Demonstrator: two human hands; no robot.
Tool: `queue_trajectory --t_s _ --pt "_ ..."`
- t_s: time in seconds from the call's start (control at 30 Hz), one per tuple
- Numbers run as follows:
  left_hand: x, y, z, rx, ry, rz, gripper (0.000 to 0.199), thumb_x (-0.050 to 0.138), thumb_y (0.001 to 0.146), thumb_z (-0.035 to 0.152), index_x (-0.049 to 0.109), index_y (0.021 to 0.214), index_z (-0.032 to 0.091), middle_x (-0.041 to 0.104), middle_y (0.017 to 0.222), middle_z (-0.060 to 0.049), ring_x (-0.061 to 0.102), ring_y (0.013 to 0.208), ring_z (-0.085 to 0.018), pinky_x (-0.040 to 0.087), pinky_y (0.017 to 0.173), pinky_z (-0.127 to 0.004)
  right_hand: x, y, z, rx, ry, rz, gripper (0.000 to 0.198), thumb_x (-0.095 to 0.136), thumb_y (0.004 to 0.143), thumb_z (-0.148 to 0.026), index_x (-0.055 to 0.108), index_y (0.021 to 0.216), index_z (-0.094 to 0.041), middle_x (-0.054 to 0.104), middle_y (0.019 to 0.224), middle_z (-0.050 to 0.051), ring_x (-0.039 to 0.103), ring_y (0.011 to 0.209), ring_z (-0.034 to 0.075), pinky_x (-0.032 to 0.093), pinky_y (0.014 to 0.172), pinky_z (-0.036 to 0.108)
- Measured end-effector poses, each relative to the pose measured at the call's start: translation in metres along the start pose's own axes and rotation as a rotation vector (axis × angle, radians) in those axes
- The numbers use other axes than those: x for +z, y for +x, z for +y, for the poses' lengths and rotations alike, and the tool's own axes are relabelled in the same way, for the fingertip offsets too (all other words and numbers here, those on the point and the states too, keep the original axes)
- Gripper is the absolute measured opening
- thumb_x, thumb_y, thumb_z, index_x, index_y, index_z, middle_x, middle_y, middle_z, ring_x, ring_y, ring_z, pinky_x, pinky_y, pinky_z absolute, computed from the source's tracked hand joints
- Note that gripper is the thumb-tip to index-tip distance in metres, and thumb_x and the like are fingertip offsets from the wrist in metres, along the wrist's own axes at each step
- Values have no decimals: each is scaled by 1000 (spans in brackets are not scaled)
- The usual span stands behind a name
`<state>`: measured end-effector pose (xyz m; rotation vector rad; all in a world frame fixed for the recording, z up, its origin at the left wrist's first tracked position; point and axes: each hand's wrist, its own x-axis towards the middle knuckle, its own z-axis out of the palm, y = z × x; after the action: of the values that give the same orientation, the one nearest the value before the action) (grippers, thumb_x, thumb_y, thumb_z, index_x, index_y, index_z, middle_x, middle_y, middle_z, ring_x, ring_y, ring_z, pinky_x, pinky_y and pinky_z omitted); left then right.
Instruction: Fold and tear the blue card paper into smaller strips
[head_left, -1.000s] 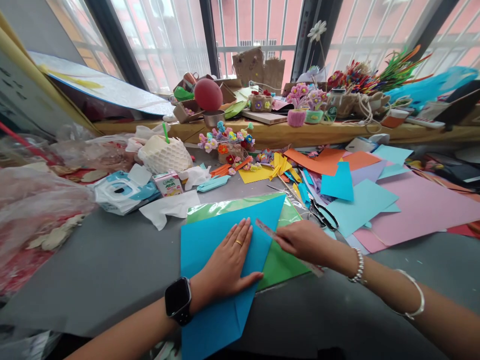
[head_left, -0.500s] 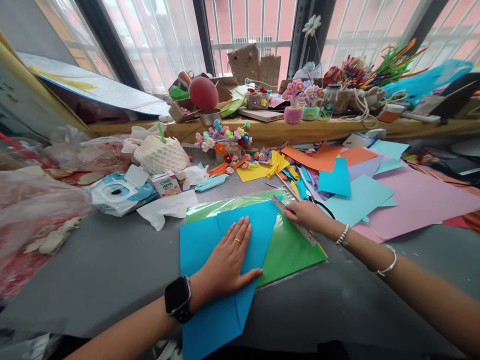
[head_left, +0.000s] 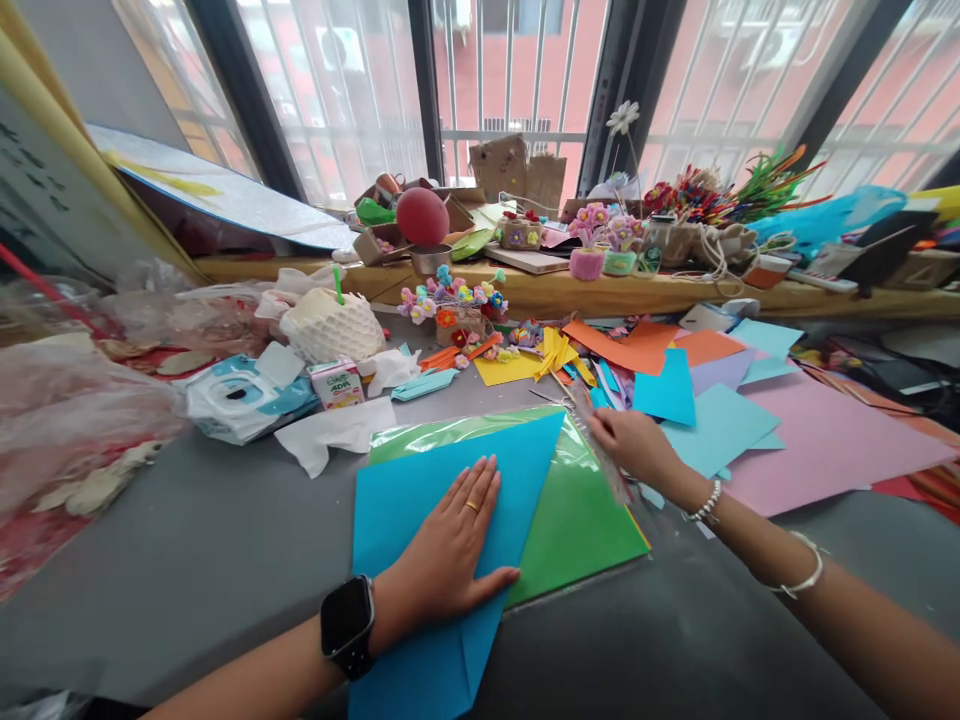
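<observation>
My left hand [head_left: 450, 545] lies flat, fingers spread, on a folded blue paper sheet [head_left: 420, 500] at the table's front. The blue sheet rests on a pack of green paper [head_left: 577, 520] in clear wrap. My right hand [head_left: 634, 445] grips a clear plastic ruler [head_left: 600, 455] that slants across the green pack's upper right edge, just right of the blue sheet's tip.
Loose coloured sheets, a large pink one [head_left: 817, 440] among them, cover the table's right side. Tissues [head_left: 334, 430], a wet-wipe pack [head_left: 240, 395] and a small carton [head_left: 336, 382] lie at the left. Handmade flower pots [head_left: 589, 250] crowd the wooden sill [head_left: 675, 290]. Plastic bags [head_left: 67, 420] fill the far left.
My right hand carried the ruler up and to the right, off the blue sheet's folded edge to the green pack's far corner. My left hand stayed pressed on the blue sheet.
</observation>
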<state>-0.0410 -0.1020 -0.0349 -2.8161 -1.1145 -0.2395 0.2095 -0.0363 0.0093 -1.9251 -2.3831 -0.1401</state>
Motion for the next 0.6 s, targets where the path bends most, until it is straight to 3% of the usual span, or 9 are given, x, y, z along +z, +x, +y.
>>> queue_trajectory --t_s 0.1,0.17,0.47,0.53,0.6 --pt "0 0 0 -6 -5 -8 80 29 78 58 13 133 3 12 139 -19 6 128 -28 14 104 -40 3 -16 -24 -403 67 -168 33 32 84 -33 58 72 -17 63 64 4 54 56 13 21 47 24" --pt "1 1 0 -4 -12 -18 79 29 78 58 13 133 3 12 139 -19 5 128 -28 14 104 -40 7 -20 -34 -457 40 -205 30 34 83 -29 59 74 -17 64 68 5 54 56 13 21 47 24" --pt "-8 4 2 -19 -81 -80 82 32 76 60 21 129 -2 17 137 -22 11 127 -31 19 102 -44 16 14 9 -132 -152 -230 36 27 86 -29 61 82 -15 64 76 11 60 68 20 33 51 24" --pt "-17 8 -1 -28 -115 -104 76 38 76 56 30 126 0 26 134 -22 21 125 -31 25 100 -44 14 17 10 -107 -169 -211 38 28 86 -30 62 79 -14 64 75 12 60 69 21 33 50 24" --pt "-27 14 -9 -63 -168 -120 52 41 80 43 44 117 7 43 125 -17 40 115 -26 34 94 -38 9 19 8 -84 -179 -171 38 28 86 -30 61 76 -14 64 74 12 60 68 21 33 49 23"
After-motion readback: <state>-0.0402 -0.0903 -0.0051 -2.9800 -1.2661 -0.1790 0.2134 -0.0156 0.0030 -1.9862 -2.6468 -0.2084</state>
